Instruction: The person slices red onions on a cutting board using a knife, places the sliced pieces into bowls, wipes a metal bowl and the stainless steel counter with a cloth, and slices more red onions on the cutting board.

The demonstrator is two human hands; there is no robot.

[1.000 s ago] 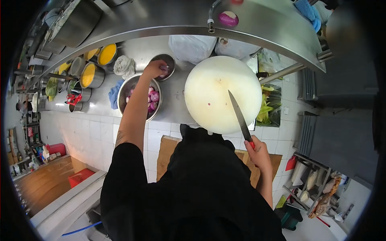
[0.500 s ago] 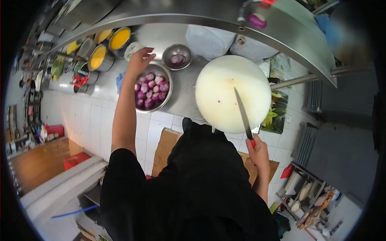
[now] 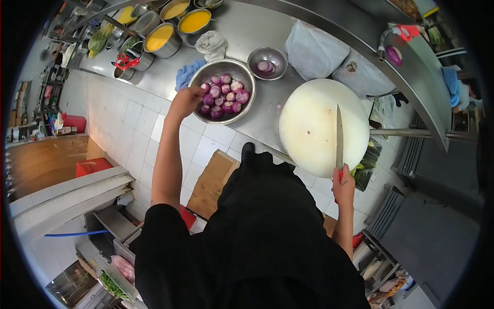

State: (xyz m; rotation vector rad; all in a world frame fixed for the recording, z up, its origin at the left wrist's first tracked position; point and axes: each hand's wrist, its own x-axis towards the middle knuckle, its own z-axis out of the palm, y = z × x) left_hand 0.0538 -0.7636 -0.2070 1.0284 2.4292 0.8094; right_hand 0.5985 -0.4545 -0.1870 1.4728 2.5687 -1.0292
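Note:
My left hand (image 3: 187, 103) is at the left rim of a large steel bowl (image 3: 248, 105) full of purple onions (image 3: 225, 91). Its fingers are bent over the rim, and their tips are too small to tell whether they hold anything. In my right hand (image 3: 343, 188) is the red handle of a long knife (image 3: 339, 134). The blade lies over a round white cutting board (image 3: 314, 110), pointing away from me. A smaller steel bowl (image 3: 280, 61) holds a few onion pieces (image 3: 265, 67), behind and between the large bowl and the board.
White plastic bags (image 3: 314, 50) stand behind the board. A white cloth (image 3: 211, 45) and a blue cloth (image 3: 189, 74) lie by the large bowl. Pots of yellow liquid (image 3: 159, 37) stand further left. A metal shelf (image 3: 355, 36) overhangs, with one onion (image 3: 393, 56) on it.
My left hand has left the small bowl, where it was one second ago, and come to the large bowl's left rim. My view has turned and shifted left; the knife stays in my right hand.

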